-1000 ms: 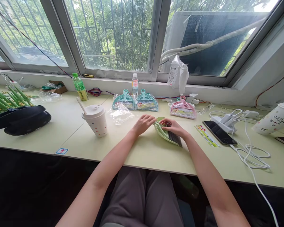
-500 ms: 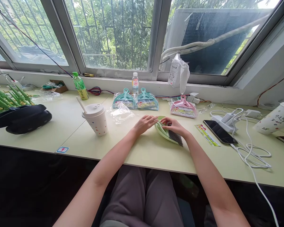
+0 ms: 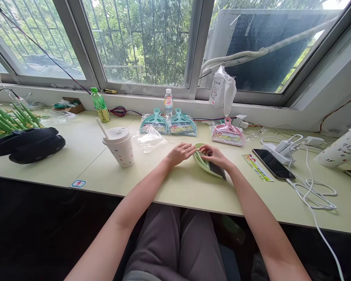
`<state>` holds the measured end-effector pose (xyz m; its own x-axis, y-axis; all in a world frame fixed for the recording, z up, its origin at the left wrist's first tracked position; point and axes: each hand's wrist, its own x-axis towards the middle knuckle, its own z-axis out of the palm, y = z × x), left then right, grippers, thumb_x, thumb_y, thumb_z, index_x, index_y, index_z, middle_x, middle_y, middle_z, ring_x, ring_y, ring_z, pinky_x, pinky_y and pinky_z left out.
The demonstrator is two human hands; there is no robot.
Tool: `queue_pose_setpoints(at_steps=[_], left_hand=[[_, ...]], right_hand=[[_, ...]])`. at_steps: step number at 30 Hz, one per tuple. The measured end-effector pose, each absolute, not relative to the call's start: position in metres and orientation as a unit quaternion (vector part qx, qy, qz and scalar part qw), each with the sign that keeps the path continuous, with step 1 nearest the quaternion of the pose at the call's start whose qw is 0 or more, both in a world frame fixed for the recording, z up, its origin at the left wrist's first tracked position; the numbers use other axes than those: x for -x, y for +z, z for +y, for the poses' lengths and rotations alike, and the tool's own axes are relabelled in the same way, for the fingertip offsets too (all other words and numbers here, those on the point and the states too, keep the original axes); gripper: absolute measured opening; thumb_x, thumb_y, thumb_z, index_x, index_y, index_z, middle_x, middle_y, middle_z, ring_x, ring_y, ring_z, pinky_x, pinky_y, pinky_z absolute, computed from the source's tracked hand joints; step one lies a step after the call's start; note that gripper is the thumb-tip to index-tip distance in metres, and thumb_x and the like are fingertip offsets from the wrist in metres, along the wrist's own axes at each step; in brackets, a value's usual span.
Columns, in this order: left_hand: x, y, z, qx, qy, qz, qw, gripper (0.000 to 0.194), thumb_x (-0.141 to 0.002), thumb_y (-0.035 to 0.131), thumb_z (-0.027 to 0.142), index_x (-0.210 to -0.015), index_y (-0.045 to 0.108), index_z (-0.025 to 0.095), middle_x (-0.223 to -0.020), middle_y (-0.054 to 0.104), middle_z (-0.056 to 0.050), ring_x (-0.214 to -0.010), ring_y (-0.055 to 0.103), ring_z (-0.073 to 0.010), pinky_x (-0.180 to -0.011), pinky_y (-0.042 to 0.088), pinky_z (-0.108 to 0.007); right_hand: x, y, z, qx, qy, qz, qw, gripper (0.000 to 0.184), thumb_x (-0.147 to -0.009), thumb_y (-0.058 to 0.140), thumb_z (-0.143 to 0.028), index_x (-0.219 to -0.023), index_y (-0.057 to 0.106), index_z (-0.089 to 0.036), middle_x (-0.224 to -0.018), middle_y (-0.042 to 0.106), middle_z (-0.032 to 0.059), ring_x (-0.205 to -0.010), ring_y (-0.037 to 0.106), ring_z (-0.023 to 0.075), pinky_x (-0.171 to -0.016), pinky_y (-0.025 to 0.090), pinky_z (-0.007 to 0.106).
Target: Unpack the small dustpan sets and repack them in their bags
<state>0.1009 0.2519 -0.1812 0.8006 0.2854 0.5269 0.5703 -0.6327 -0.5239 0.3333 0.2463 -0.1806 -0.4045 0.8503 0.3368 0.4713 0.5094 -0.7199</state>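
Observation:
A light green plastic dustpan (image 3: 202,162) lies tilted on the pale green desk (image 3: 76,164), right of centre. Dark bristles of a small brush (image 3: 217,169) rest in its scoop, and the brush's upper part is hidden under my right hand (image 3: 215,156), which grips it. My left hand (image 3: 179,153) reaches across from the left, its fingertips on the dustpan's upper rim. Both hands sit close together over the dustpan.
Two bagged teal dustpan sets (image 3: 153,123) and a bagged pink one (image 3: 227,132) stand along the back. A dotted paper cup (image 3: 119,148) and loose plastic wrap (image 3: 148,138) are left of my hands. A smartphone (image 3: 273,164) and white cables (image 3: 312,191) lie right.
Less of the dark bristles shows now, and they lie further into the dustpan. My hands have stayed close together over it.

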Motion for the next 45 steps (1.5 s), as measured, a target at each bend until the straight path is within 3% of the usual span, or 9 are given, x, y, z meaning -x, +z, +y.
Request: queue_pose_setpoints(at_steps=[15,22,45], left_hand=[[-0.1084,-0.1859,0.2515,0.873,-0.205,-0.25,0.364,0.029,-0.094,0.044,0.007,-0.113,0.064,0.015,-0.119,0.067,-0.007,-0.109,0.063,-0.0166,-0.095,0.047,-0.031],[-0.1063,-0.1856,0.2525,0.86,-0.235,-0.256,0.374,0.025,-0.096,0.041,0.01,-0.106,0.063,0.015,-0.106,0.069,-0.007,-0.097,0.064,-0.0152,-0.089,0.048,-0.029],[-0.1068,-0.1877,0.2551,0.858,-0.25,-0.229,0.386,0.027,-0.094,0.045,0.007,-0.109,0.067,0.014,-0.115,0.069,-0.007,-0.105,0.066,-0.016,-0.094,0.05,-0.03]], right_hand=[[-0.3324,-0.178,0.2444,0.416,0.255,-0.796,0.357,0.03,-0.074,0.065,-0.039,-0.099,0.064,-0.022,-0.088,0.064,0.0044,-0.084,0.056,0.0204,-0.078,0.043,0.034],[-0.3317,-0.1749,0.2435,0.4,0.307,-0.788,0.354,0.031,-0.077,0.064,-0.04,-0.1,0.065,-0.02,-0.09,0.063,0.0041,-0.082,0.054,0.0182,-0.076,0.043,0.032],[-0.3301,-0.182,0.2501,0.404,0.282,-0.782,0.382,0.027,-0.072,0.067,-0.035,-0.094,0.065,-0.021,-0.085,0.062,0.0033,-0.082,0.054,0.0187,-0.077,0.041,0.033]])
